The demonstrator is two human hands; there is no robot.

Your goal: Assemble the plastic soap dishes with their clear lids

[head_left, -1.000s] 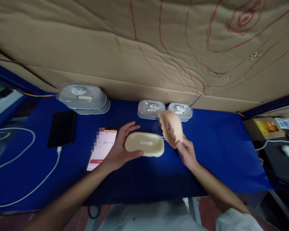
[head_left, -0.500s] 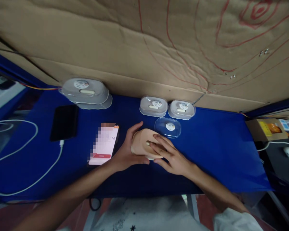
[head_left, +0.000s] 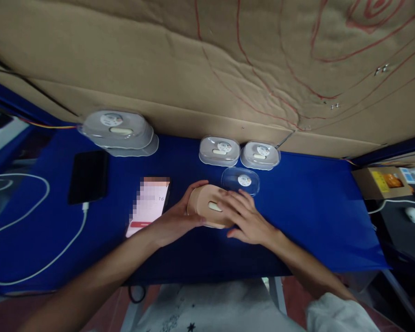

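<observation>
A beige oval container (head_left: 207, 219) with a small pale handle (head_left: 215, 206) on its lid is held above the blue table. My left hand (head_left: 180, 216) wraps round its left side, thumb along the front edge. My right hand (head_left: 247, 216) has its fingers apart, the fingertips over the right part of the lid. A clear plastic cover (head_left: 231, 180) with a round label lies just behind my right hand. Two grey containers under clear covers, a left one (head_left: 219, 151) and a right one (head_left: 260, 156), stand behind it.
Stacked larger grey containers (head_left: 121, 127) stand at the back left. A lit phone (head_left: 148, 203) lies left of my left hand. Farther left is a black device (head_left: 89, 177) with a white cable (head_left: 74, 244). A cardboard wall (head_left: 159, 69) rises behind the blue table (head_left: 318, 216).
My right fingers have moved off the handle toward the lid's right side, so the handle shows more. My left thumb now rests on the container's front edge. The view has shifted slightly.
</observation>
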